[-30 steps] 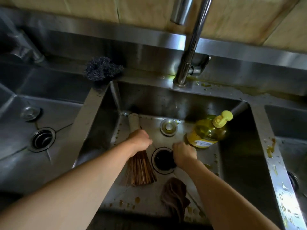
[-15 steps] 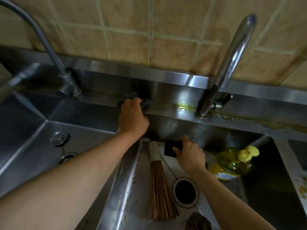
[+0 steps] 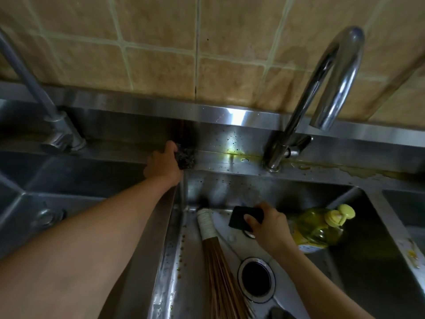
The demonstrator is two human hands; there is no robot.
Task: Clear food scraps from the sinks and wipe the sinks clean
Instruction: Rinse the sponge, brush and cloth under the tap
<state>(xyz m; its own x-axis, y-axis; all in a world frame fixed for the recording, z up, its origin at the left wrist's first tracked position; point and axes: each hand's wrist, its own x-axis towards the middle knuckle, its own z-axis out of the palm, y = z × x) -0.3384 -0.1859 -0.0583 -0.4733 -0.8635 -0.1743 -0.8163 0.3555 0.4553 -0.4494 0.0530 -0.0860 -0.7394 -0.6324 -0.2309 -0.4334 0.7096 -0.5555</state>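
Note:
My left hand is closed around a dark steel-wool scourer on the back ledge, above the divider between two steel sinks. My right hand holds a flat black object, possibly a drain strainer or lid, above the middle sink's floor. A bamboo brush lies in that sink left of the open drain hole. Small brown scraps dot the sink's left wall.
A yellow dish-soap bottle lies on its side at the sink's back right. A curved tap rises behind it, with yellow spills on the ledge. The left sink has its own tap. A dark cloth peeks in at the bottom edge.
My left hand let go of the bamboo brush and reached up to the ledge, closing on the scourer. My right hand lifted the black object from near the drain.

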